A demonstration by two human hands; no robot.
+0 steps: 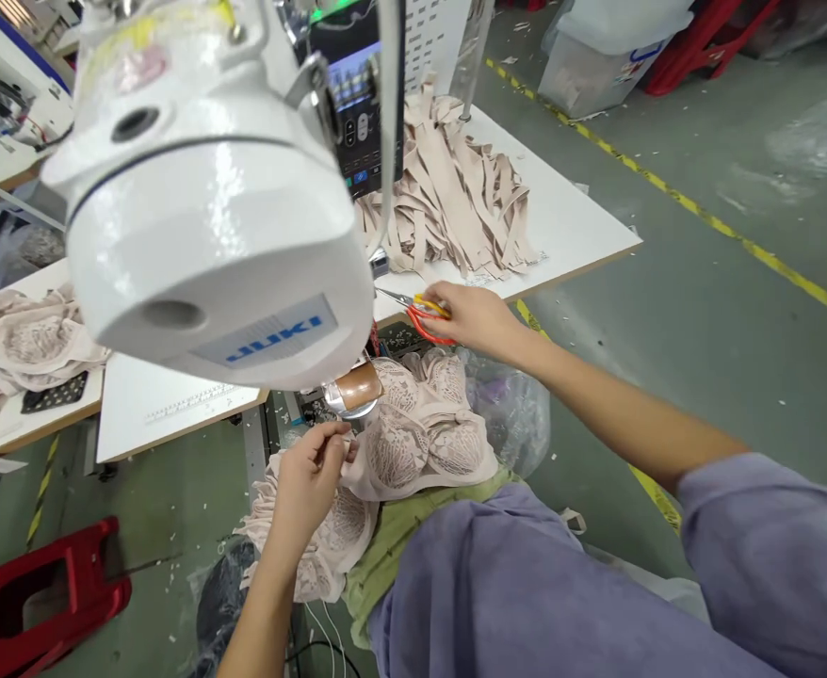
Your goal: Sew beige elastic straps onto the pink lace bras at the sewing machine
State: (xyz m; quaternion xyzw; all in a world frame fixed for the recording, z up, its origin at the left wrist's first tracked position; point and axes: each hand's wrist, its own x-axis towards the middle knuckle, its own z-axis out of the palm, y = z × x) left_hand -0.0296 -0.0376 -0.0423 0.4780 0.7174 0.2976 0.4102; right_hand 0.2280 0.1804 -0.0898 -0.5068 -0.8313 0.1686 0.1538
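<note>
My left hand (315,471) pinches the edge of a beige lace bra (428,443), just below the metal arm end of a white sewing machine (222,245). The bra lies over my lap, with more lace bras bunched beneath and to its left. In my right hand (474,315) is a pair of scissors (424,318) with red and yellow handles, held at the table's front edge. Their blades point left toward the machine, and the tips end close to its head. The machine's head hides the needle area.
Beige fabric strips (456,188) are piled on the white table (569,235) behind the scissors. More lace bras (24,344) rest on a table at left. A red stool (39,598) stands on the floor at lower left, and a lidded plastic bin (608,66) at the back right.
</note>
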